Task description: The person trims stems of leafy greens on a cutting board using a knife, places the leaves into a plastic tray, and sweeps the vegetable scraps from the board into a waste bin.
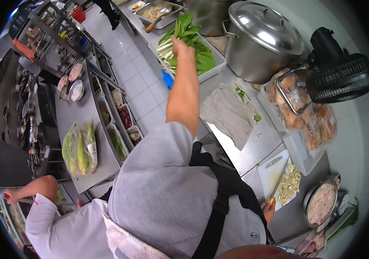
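My left arm stretches out to a white tray (213,74) of leafy greens (201,54). My left hand (181,46) is closed on the greens near their white stems, its fingertips partly hidden. At the lower right, my right hand (269,210) is wrapped round the orange handle of a knife. The knife blade (280,181) lies over a white cutting board (267,177), beside a pile of cut pale vegetable pieces (289,185). A smaller knife (274,162) rests on the board's far part.
A grey cloth (229,112) lies on the counter near a large lidded pot (257,52). Bagged food (320,125), a black fan (342,77) and a bowl of pale meat (321,203) stand at the right. A co-worker's arm (42,187) and bagged vegetables (81,149) are at the left.
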The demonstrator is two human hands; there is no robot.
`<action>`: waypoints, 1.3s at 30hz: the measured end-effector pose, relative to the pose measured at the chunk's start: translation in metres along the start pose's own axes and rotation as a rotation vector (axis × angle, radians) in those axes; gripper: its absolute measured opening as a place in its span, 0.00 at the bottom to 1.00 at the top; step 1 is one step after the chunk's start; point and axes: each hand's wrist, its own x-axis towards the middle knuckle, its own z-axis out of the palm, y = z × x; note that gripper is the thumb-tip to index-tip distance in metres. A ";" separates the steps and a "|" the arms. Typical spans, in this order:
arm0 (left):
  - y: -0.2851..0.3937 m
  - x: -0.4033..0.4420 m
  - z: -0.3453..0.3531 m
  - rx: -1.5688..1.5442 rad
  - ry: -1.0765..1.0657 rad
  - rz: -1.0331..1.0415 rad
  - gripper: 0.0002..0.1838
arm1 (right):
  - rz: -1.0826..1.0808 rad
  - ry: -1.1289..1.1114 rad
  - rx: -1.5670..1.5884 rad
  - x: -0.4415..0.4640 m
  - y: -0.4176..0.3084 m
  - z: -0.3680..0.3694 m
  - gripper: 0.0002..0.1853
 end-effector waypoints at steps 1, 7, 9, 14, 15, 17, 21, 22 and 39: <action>-0.006 0.004 -0.005 0.077 -0.031 0.019 0.31 | 0.013 -0.005 0.008 -0.001 -0.001 0.001 0.25; -0.045 -0.056 -0.074 0.792 -0.423 0.378 0.17 | 0.014 0.008 0.025 0.001 -0.002 0.006 0.25; -0.054 -0.099 -0.103 0.486 -0.593 0.472 0.19 | 0.017 0.006 0.048 0.003 0.012 0.008 0.25; -0.033 -0.142 -0.190 0.944 -0.997 0.587 0.16 | 0.032 0.031 0.080 0.001 0.006 0.012 0.25; -0.025 -0.134 -0.183 0.942 -0.971 0.709 0.13 | 0.009 0.036 0.076 0.004 0.011 0.013 0.25; -0.001 -0.100 -0.154 1.008 -0.877 0.948 0.13 | -0.031 0.040 0.055 0.005 0.022 0.013 0.25; 0.031 0.055 -0.054 1.325 -0.586 1.298 0.22 | 0.139 -0.006 0.193 0.000 0.002 0.012 0.25; 0.028 0.100 -0.034 1.450 -0.475 1.309 0.25 | 0.164 -0.004 0.209 -0.002 -0.006 0.012 0.25; 0.034 -0.061 -0.056 1.368 -1.356 0.921 0.23 | 0.176 0.098 -0.101 -0.010 -0.024 0.030 0.26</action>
